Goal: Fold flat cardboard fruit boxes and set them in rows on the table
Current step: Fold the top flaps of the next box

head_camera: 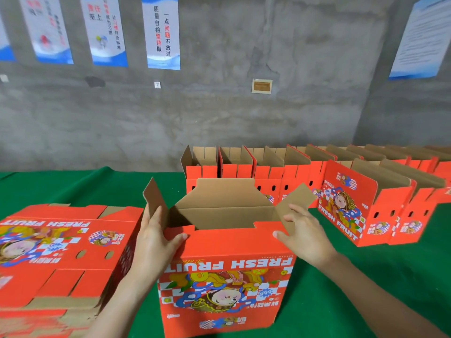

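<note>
A red "FRESH FRUIT" cardboard box stands opened up in front of me on the green table, its brown flaps pointing up. My left hand grips its left top corner, fingers along the left flap and thumb on the red front panel. My right hand holds the right flap, fingers on the brown inner face, thumb at the front edge. A stack of flat red boxes lies at the left. Rows of folded boxes stand behind and to the right.
A grey concrete wall with posters rises behind the table. A nearer row of folded boxes stands at the right. Bare green cloth shows at the back left and front right.
</note>
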